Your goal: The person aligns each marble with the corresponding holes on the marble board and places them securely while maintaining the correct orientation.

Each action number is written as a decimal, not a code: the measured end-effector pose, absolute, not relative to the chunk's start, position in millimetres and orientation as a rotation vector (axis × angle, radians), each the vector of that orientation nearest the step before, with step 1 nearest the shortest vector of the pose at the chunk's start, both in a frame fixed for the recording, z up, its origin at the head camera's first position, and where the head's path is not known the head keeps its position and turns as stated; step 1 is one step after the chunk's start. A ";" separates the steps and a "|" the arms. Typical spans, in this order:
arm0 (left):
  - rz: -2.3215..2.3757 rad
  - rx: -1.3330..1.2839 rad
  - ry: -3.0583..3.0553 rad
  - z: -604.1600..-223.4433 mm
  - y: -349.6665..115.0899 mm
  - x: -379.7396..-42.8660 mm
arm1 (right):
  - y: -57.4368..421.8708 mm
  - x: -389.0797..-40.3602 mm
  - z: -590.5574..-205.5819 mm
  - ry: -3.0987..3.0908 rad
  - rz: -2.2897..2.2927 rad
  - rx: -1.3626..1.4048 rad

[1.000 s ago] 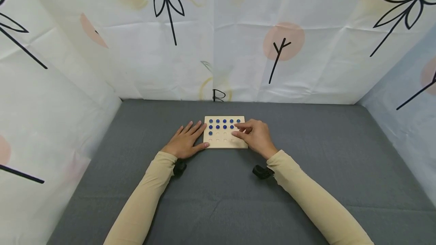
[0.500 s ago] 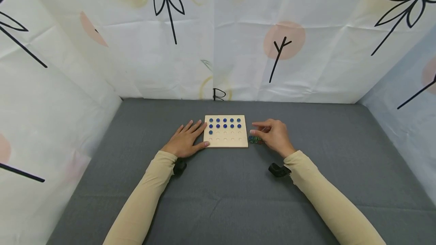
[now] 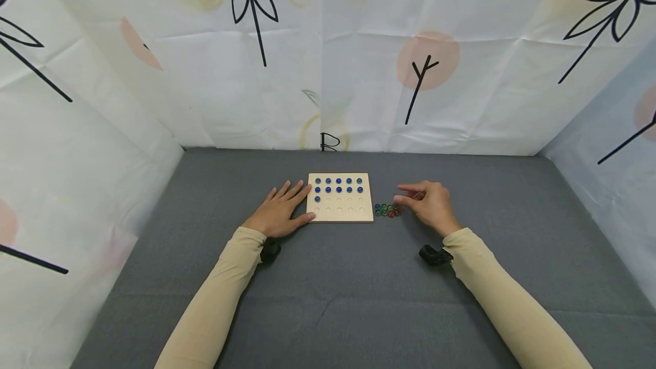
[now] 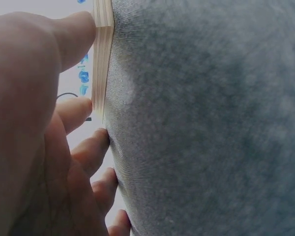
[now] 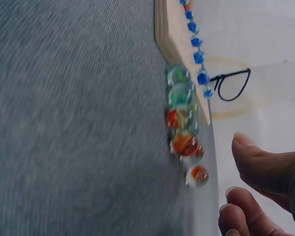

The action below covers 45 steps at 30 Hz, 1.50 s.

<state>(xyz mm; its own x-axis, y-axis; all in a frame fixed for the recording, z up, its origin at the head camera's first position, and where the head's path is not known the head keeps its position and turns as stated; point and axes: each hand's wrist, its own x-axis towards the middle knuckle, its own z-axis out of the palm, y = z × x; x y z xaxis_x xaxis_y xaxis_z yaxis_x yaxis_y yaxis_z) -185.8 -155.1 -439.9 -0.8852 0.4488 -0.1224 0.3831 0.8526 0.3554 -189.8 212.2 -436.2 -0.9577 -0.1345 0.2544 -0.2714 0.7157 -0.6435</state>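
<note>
A pale wooden board (image 3: 339,217) with rows of round hollows lies on the grey cloth. Blue marbles (image 3: 339,189) fill its two far rows, and one more sits at the left of the third row. My left hand (image 3: 279,213) lies spread at the board's left side; its thumb and index finger touch the board. To the right of the board, a cluster of loose glass marbles (image 5: 177,118) in blue, green and red rests on the cloth. My right hand (image 3: 432,205) hovers just right of them, thumb and fingers apart, with nothing between them.
A grey cloth (image 3: 328,300) covers the table. White printed fabric walls (image 3: 359,73) stand behind it and at both sides. A dark device (image 3: 434,255) is worn at the right wrist, another (image 3: 270,251) at the left.
My right hand has moved right, off the board and past the loose marbles, uncovering them. A blue marble now shows at the second row's right end. The left hand stays put.
</note>
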 end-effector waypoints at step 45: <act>0.521 0.615 2.841 -444.1 -155.0 -188.0 | 229.1 -199.7 -440.2 -2.915 1.089 0.308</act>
